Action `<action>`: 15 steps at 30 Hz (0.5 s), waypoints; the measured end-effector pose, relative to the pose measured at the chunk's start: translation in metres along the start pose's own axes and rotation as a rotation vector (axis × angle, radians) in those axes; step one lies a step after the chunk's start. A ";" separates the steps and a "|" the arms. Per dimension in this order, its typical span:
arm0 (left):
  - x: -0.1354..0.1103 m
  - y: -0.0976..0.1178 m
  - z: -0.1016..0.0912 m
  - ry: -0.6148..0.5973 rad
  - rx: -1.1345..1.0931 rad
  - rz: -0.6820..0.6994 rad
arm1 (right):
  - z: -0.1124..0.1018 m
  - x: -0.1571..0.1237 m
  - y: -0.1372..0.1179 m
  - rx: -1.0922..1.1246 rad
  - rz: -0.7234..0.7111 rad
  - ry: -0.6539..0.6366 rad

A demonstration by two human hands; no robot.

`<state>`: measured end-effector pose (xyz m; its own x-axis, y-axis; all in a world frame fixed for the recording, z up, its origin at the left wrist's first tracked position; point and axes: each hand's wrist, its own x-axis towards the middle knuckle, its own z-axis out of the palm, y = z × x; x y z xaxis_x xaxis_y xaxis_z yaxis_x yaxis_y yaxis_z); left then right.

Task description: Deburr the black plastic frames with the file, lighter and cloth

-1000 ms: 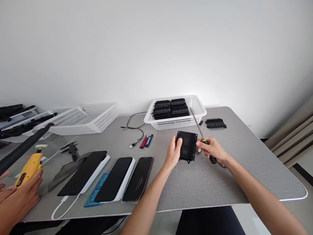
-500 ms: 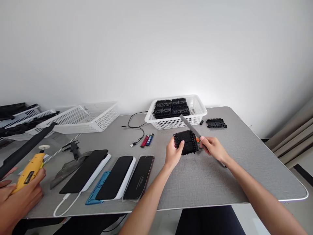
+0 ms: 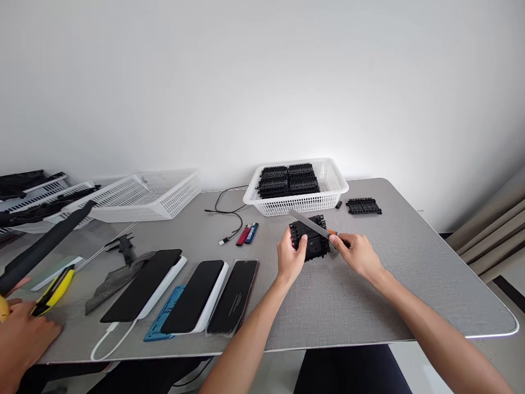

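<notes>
My left hand [image 3: 290, 257] grips the left edge of a black plastic part [image 3: 314, 241] and holds it tilted just above the grey table [image 3: 353, 306]. My right hand [image 3: 356, 253] is closed on the handle of a flat metal file [image 3: 309, 224]. The file's blade lies across the top of the black part, pointing up and to the left.
A white basket [image 3: 334, 189] of several black parts stands behind my hands, with one loose black part [image 3: 363, 206] to its right. Three phones [image 3: 192, 295], a cable [image 3: 229, 210] and lighters [image 3: 247, 234] lie at left. Another person's hand [image 3: 22, 336] is at far left by a yellow tool [image 3: 55, 290].
My right hand swung the file down from pointing up-left until its blade lies across the black part. The part tilted and rose slightly. The other person's hand lowered the yellow tool.
</notes>
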<state>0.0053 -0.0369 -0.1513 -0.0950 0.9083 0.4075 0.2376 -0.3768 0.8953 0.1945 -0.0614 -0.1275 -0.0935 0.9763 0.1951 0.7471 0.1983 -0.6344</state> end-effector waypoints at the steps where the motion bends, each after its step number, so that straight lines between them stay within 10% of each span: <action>1: 0.000 -0.001 0.000 0.000 -0.001 -0.004 | 0.000 -0.001 0.000 -0.037 0.008 0.027; 15: -0.001 -0.001 0.000 0.043 0.051 -0.013 | -0.008 0.000 0.005 -0.262 0.018 0.160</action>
<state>0.0049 -0.0369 -0.1527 -0.1400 0.9040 0.4040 0.2852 -0.3539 0.8907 0.2033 -0.0606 -0.1245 0.0100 0.9494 0.3140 0.8941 0.1321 -0.4279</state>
